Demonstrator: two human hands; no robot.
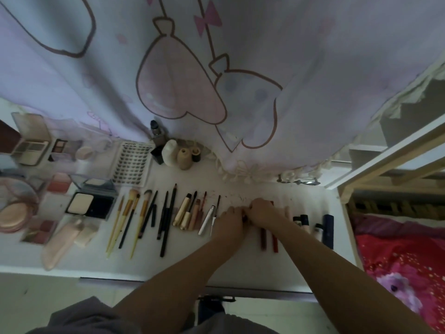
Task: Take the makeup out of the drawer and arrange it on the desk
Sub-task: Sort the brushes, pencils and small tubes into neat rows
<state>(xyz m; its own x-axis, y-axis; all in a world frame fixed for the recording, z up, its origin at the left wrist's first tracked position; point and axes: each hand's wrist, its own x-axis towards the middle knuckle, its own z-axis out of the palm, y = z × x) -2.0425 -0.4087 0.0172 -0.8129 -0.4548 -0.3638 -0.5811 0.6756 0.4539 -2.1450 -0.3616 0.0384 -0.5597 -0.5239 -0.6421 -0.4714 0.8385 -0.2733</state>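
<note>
At the far left of the white desk point(240, 263) sit the flat pieces: an open eyeshadow palette point(30, 147) at about ten o'clock from the hands, a round pink compact point(13, 213) at nine o'clock, and a dark square powder compact point(90, 205) just right of it, lid raised. A tray of false lashes point(131, 162) lies beyond that compact, toward the curtain point(216, 68).

Next come the brushes point(130, 218), laid side by side with bristles toward twelve o'clock, then black pencils point(166, 218), then gold-capped tubes point(184, 213) and a white tube point(207, 219) (its wand lies just beside it). A cluster of small bottles point(173, 150) stands at eleven o'clock, against the curtain hem.

The left hand point(230, 219) and the right hand point(265, 210) meet at the middle of the row, fingers curled together around a small dark red item point(245, 216) pinched between them; what it is cannot be told, as the hands cover most of it. Two red lip sticks point(268, 237) lie at five o'clock from the right hand, partly under the forearm. Further right, at three o'clock, stand short pale bottles with black caps point(304, 220) and a dark blue tube point(328, 230) near the desk's right edge.
</note>
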